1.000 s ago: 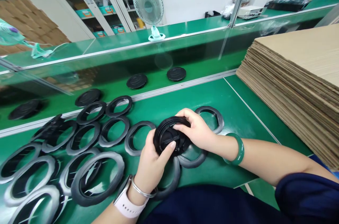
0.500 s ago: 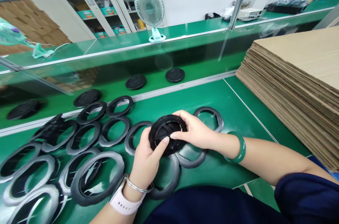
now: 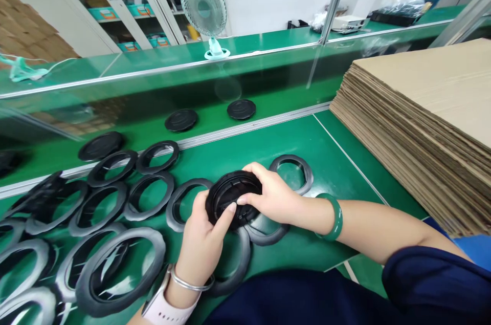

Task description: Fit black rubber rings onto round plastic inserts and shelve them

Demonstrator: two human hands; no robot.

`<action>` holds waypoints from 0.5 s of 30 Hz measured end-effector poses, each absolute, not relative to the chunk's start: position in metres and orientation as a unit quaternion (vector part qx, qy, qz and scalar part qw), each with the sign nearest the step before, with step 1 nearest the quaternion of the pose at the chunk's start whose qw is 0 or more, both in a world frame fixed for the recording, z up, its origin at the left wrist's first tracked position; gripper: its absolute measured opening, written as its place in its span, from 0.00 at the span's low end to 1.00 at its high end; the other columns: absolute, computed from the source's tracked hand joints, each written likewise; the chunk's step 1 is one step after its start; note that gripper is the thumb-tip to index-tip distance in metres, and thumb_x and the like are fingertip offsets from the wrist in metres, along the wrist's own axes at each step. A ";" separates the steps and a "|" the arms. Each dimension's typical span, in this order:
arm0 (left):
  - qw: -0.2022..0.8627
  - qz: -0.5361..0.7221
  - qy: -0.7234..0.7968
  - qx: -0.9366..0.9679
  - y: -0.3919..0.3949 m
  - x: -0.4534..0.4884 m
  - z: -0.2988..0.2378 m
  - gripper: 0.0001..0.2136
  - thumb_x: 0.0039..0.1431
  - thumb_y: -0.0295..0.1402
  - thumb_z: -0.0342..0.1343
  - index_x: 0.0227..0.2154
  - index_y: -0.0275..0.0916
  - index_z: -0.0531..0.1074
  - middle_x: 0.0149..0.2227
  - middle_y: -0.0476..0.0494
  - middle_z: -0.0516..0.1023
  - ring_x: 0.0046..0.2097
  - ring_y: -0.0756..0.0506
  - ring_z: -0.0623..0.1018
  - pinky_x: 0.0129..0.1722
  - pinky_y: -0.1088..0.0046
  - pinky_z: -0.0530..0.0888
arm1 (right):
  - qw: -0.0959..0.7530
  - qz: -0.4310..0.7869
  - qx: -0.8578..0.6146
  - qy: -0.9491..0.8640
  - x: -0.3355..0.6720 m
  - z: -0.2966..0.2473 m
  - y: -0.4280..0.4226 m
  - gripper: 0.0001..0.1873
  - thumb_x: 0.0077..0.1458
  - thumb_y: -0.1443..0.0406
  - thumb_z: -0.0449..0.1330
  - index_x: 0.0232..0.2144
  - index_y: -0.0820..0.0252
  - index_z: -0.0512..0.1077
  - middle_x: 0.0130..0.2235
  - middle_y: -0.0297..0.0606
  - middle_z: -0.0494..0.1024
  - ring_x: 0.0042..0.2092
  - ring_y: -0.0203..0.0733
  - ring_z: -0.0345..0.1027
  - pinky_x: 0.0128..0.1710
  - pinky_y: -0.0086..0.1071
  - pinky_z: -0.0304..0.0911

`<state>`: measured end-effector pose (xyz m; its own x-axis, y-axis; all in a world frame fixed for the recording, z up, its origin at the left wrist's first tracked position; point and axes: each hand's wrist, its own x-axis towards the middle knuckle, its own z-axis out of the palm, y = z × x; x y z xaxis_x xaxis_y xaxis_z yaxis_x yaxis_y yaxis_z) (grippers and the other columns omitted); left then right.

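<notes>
Between my two hands is a round black plastic part (image 3: 230, 192), tilted so its recessed, ribbed inside faces me. My left hand (image 3: 205, 235) grips its lower left edge, thumb on the inner face. On the right side my right hand (image 3: 270, 194) closes around the rim, its thumb tip beside the other thumb. Grey-black rings lie on the green table under and around it; one ring (image 3: 238, 263) is partly covered by my left hand, and another ring (image 3: 293, 161) lies just beyond my right hand.
Many more rings (image 3: 159, 253) spread across the left of the table. Several black discs (image 3: 241, 109) lie on the green strip behind a metal rail. A tall stack of cardboard sheets (image 3: 414, 110) stands at right. Beyond a clear panel is a fan (image 3: 203, 5).
The view has turned slightly to the right, so the surroundings appear shifted left. Both hands keep hold of the black part, whose tilt has changed a little.
</notes>
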<state>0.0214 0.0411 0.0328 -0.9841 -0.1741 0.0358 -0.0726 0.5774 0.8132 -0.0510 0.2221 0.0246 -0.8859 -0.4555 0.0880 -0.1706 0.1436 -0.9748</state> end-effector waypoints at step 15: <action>-0.030 -0.652 -0.758 0.011 0.040 0.020 0.026 0.20 0.66 0.48 0.52 0.53 0.43 0.58 0.42 0.42 0.78 0.42 0.42 0.80 0.43 0.64 0.78 | 0.386 -0.715 -0.219 0.541 -0.135 0.035 0.276 0.27 0.44 0.57 0.77 0.42 0.67 0.74 0.40 0.43 0.77 0.39 0.45 0.73 0.42 0.35 0.71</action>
